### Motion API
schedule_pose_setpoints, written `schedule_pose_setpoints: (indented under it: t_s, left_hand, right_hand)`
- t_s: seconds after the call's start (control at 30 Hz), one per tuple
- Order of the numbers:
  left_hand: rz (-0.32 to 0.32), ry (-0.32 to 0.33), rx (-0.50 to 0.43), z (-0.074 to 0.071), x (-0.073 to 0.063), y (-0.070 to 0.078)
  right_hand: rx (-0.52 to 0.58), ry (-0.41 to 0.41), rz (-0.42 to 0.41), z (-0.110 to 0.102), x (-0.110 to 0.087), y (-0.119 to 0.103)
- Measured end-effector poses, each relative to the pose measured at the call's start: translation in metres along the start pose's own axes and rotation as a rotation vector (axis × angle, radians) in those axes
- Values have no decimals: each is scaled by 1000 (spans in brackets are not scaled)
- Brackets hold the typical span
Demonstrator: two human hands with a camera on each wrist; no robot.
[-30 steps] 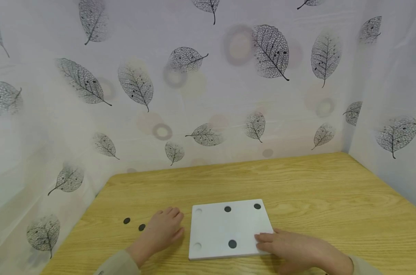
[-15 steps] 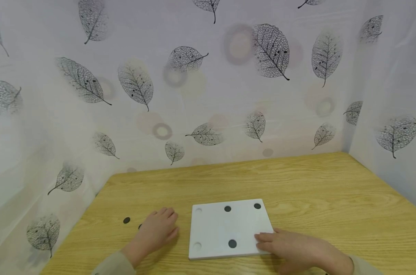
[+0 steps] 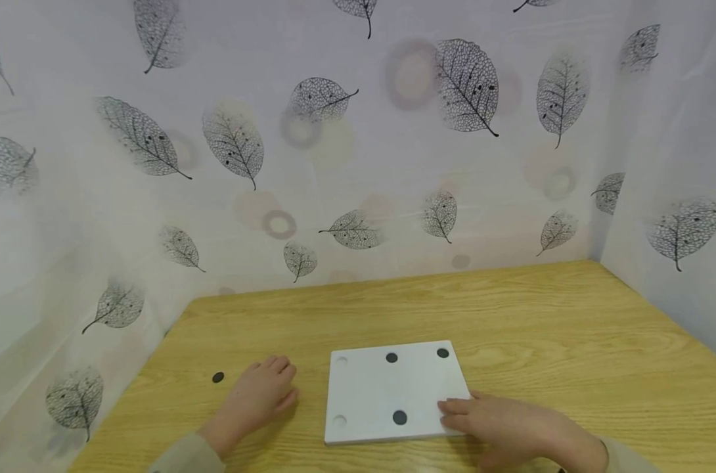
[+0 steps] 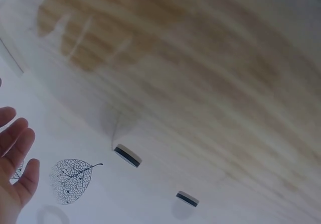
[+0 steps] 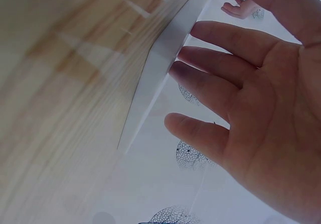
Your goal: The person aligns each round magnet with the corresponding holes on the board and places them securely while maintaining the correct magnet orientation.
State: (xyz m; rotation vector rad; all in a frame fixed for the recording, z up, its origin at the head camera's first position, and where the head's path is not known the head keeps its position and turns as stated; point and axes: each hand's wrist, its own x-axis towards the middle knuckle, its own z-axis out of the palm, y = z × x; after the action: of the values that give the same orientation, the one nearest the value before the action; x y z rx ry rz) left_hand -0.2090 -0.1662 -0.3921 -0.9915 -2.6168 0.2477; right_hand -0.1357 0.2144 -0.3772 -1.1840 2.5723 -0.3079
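A white rectangular board (image 3: pixel 366 387) lies on the table. Black discs sit in it at the top middle (image 3: pixel 391 358), top right and bottom middle; two pale round recesses show along its left side. My right hand (image 3: pixel 512 424) rests on the board's right edge, fingers extended, covering the lower right corner. Left of the board, my left hand (image 3: pixel 254 397) hovers over the table with loosely bent fingers and nothing in them. Beyond it lies a loose black disc (image 3: pixel 218 377). The left wrist view shows a second disc (image 4: pixel 187 199), which the left hand hides in the head view.
The wood-grain table (image 3: pixel 571 328) extends behind and to the right of the board. A pale curtain (image 3: pixel 358 151) printed with leaves hangs along its back and both sides.
My left hand has drawn away leftward from the board, and in the head view it now covers the nearer loose disc. The right hand and the board have stayed put.
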Motion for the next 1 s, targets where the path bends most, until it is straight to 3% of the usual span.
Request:
schedule_pose_setpoints:
  t_s: [0.7, 1.0]
  left_hand:
    - [3, 31, 0, 4, -12, -18]
    - [36, 54, -5, 3, -15, -25]
  right_hand:
    - [-43, 15, -11, 0, 0, -1]
    - [-56, 17, -6, 0, 0, -1]
